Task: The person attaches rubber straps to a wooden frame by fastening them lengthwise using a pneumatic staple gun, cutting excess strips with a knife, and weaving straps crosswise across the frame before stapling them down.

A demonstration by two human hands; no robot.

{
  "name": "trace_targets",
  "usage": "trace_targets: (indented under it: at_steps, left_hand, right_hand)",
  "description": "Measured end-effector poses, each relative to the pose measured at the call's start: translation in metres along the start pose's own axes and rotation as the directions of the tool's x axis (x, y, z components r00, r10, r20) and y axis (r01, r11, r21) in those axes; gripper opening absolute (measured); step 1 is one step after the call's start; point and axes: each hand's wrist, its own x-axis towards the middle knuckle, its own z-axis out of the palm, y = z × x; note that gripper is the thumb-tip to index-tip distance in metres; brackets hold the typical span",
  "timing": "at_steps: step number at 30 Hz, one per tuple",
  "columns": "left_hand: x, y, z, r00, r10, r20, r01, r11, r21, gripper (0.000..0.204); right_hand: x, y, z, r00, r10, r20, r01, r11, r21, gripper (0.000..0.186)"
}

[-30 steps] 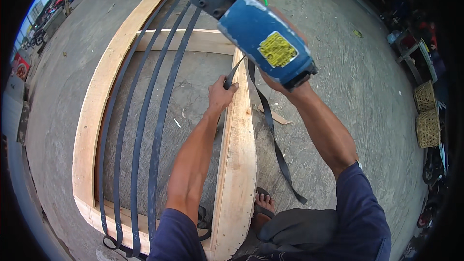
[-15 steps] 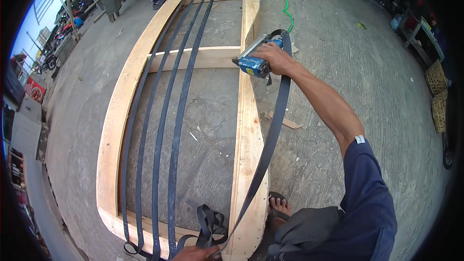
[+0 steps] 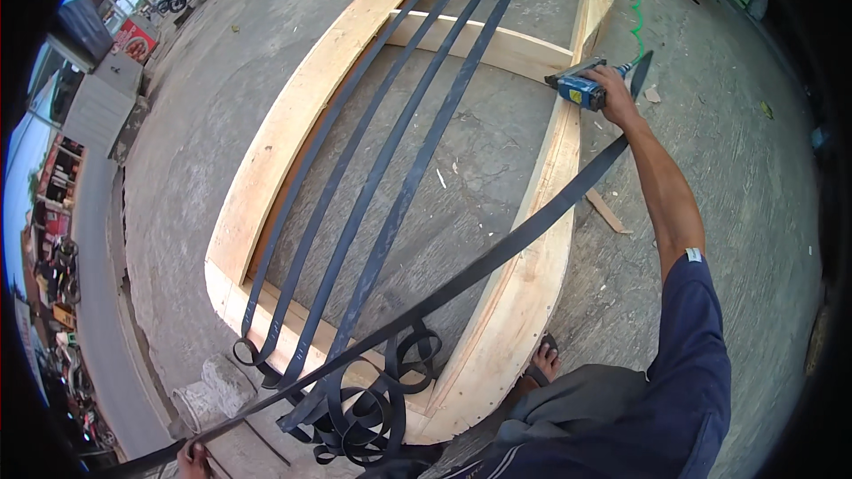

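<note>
My right hand [image 3: 614, 95] is wrapped round a blue pneumatic staple gun [image 3: 581, 91], held over the right rail of a wooden frame [image 3: 532, 275]. At the lower left edge, my left hand [image 3: 192, 459] grips a loose black webbing strap [image 3: 479, 279]. This strap stretches slantwise across the frame and up past my right wrist, its end showing beyond the wrist. Several black straps [image 3: 368, 177] lie lengthwise over the frame's left half. A tangle of webbing [image 3: 364, 412] hangs in loops at the near end.
A green coiled air hose [image 3: 636, 4] runs from the staple gun to the far side. A wood offcut [image 3: 608, 211] lies on the concrete floor [image 3: 692, 301] right of the frame. Near the frame's lower left corner sits a whitish bundle [image 3: 217, 390]. My sandaled foot [image 3: 543, 362] stands beside the near right corner.
My left hand has moved from the frame's near end out to the left, drawing the strap slantwise across. The view has shifted left; my right hand still holds the staple gun.
</note>
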Motion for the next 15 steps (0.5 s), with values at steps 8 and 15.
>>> trace_targets:
  at_steps: [8,15]
  left_hand:
    - [-0.044,-0.037,-0.121,0.894,-0.253,-0.369,0.421,0.755,0.502,0.028]
    - [-0.027,-0.073,-0.165,0.839,0.171,-0.516,0.173,0.816,0.551,0.033]
  right_hand:
    - [-0.015,0.039,-0.035,0.989,-0.007,0.146,0.005,1.0,0.014,0.057]
    - [-0.016,0.091,-0.07,0.917,-0.054,0.394,0.163,0.955,-0.249,0.046]
